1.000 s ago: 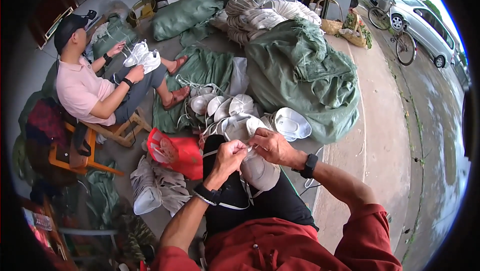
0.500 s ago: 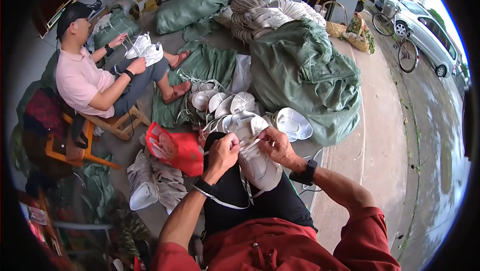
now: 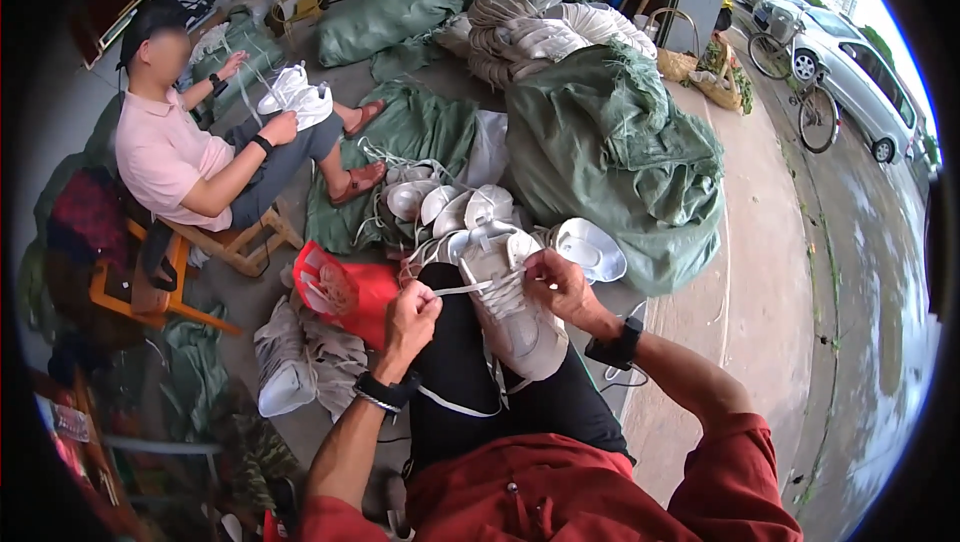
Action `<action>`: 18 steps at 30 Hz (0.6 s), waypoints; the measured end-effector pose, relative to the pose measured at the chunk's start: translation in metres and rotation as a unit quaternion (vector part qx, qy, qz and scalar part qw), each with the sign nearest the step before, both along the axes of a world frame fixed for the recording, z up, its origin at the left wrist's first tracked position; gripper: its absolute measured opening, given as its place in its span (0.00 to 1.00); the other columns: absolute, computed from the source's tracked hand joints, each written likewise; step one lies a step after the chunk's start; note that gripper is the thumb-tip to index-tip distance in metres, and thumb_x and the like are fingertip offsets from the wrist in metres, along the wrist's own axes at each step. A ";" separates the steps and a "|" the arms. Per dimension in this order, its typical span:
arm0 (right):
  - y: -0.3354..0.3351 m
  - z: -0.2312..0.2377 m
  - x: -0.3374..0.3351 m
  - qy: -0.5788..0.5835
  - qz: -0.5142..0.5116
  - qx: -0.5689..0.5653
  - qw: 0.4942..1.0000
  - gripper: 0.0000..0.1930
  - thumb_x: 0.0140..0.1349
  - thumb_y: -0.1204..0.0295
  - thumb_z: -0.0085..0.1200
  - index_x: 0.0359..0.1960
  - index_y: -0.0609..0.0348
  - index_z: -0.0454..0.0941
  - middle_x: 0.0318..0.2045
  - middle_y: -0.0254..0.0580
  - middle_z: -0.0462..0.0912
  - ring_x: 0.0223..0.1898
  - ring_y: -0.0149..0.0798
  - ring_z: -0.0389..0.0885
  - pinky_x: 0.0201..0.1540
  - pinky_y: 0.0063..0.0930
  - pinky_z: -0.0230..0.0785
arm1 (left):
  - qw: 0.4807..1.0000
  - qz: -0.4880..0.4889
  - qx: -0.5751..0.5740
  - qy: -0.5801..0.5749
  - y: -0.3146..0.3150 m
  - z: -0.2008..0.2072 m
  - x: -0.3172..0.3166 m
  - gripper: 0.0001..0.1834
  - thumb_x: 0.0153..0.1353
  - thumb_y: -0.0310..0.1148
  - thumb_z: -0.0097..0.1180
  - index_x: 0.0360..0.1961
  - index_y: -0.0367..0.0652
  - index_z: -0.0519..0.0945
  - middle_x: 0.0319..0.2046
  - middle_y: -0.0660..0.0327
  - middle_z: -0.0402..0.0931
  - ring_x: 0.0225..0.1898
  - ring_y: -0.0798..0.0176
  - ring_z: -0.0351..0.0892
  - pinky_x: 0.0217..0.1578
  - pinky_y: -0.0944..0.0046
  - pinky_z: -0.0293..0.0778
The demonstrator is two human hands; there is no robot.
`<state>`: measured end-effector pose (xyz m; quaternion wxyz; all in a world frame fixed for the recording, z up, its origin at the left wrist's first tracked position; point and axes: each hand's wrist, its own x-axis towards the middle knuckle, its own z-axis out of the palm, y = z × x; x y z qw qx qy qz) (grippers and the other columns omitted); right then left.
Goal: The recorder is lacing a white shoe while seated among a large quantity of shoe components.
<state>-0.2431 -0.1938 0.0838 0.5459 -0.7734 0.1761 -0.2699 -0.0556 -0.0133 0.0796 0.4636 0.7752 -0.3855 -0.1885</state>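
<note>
A light beige sneaker [image 3: 520,337] rests on my lap, its toe toward me and its white lace partly threaded across the tongue. My left hand [image 3: 413,317], left of the shoe, is closed on the shoelace [image 3: 463,290], which runs taut to the eyelets. At the shoe's upper right edge my right hand [image 3: 562,290] pinches with thumb and forefinger; what lies between them is too small to tell. A loose lace end loops down from the shoe over my dark trousers.
Several shoe uppers [image 3: 487,204] lie just beyond my knees, near a big green sack [image 3: 620,167]. A red bag [image 3: 350,292] stands at my left. A person [image 3: 180,152] on a wooden stool handles white shoes [image 3: 295,94]. Another sits at the back, behind piled uppers [image 3: 545,32].
My left hand has moved left and down, drawing the lace out sideways from the shoe. My right hand has shifted slightly right, away from the middle of the lacing.
</note>
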 end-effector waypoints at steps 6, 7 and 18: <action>0.000 0.031 -0.003 0.049 0.009 -0.084 0.995 0.05 0.51 0.81 0.54 0.31 0.62 0.76 0.27 0.36 0.76 0.26 0.28 0.74 0.30 0.22 0.67 | 0.996 -0.063 -0.061 -0.002 -0.013 0.010 -0.032 0.03 0.52 0.26 0.52 0.26 0.38 0.72 0.13 0.61 0.69 0.15 0.70 0.69 0.17 0.67 0.63; 0.000 0.031 -0.002 0.051 0.008 -0.086 0.995 0.05 0.51 0.81 0.54 0.31 0.62 0.76 0.27 0.36 0.76 0.26 0.28 0.74 0.30 0.22 0.67 | 0.996 -0.066 -0.061 -0.027 -0.020 0.014 -0.038 0.03 0.51 0.27 0.53 0.27 0.40 0.73 0.16 0.57 0.72 0.17 0.63 0.73 0.19 0.65 0.65; 0.007 0.009 0.004 0.024 -0.026 -0.011 0.999 0.06 0.50 0.77 0.52 0.31 0.62 0.77 0.23 0.41 0.78 0.23 0.31 0.75 0.27 0.25 0.68 | 0.974 -0.073 0.100 -0.190 -0.078 0.034 -0.069 0.09 0.49 0.33 0.54 0.27 0.38 0.74 0.26 0.49 0.76 0.31 0.45 0.76 0.32 0.52 0.70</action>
